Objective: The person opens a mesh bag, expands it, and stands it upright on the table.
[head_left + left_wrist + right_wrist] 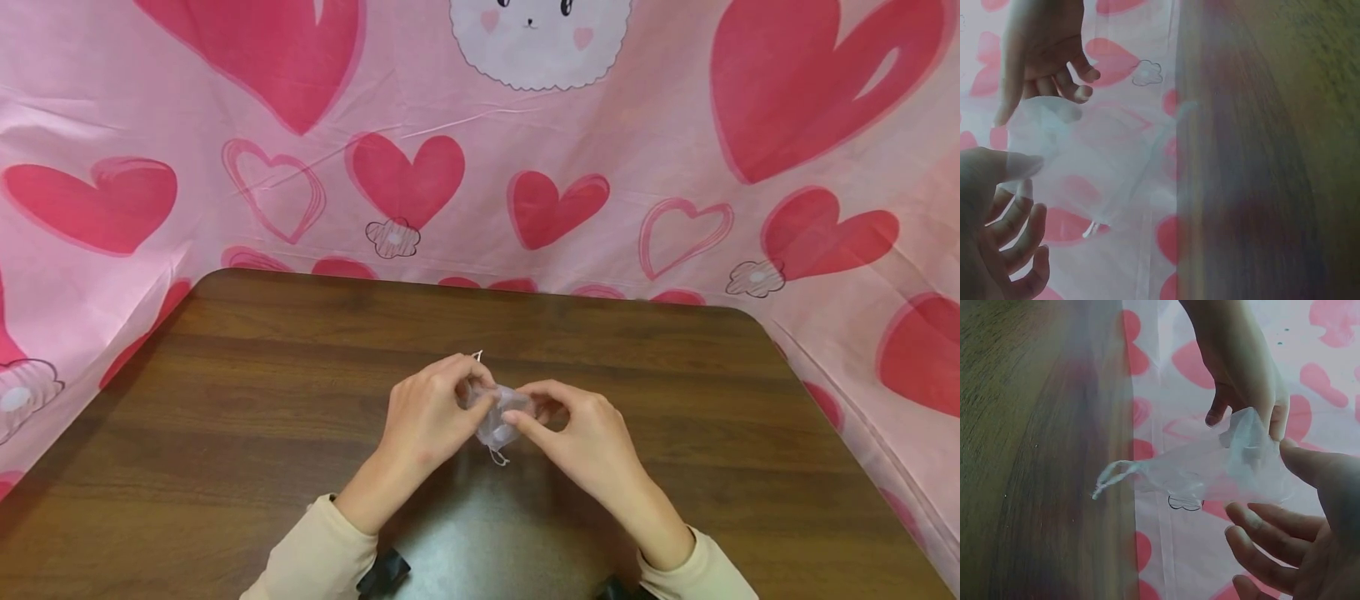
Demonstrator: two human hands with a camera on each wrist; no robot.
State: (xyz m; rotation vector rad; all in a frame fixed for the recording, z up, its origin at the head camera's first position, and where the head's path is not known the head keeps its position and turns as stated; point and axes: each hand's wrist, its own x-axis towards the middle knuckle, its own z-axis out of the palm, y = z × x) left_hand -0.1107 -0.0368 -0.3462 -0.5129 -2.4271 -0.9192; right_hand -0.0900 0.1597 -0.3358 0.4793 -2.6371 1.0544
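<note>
A small sheer white drawstring pouch (495, 429) is held up between both hands, above the table. White cord loops stick out at its two sides in the head view. My left hand (431, 408) pinches the pouch's left part with thumb and fingertips. From the other side, my right hand (592, 429) grips it, thumb (1310, 462) on the sheer cloth and the other fingers below. In the right wrist view the pouch (1216, 462) narrows toward its twisted cord (1110, 478). A paler, bluish-white patch shows through the cloth; I cannot tell what it is.
The dark brown wooden table (262, 375) spreads under the hands. Behind it and along its sides hangs a pink sheet (480, 117) printed with hearts. Beige sleeves (322, 554) cover the forearms, and a black object (385, 573) shows beside the left sleeve.
</note>
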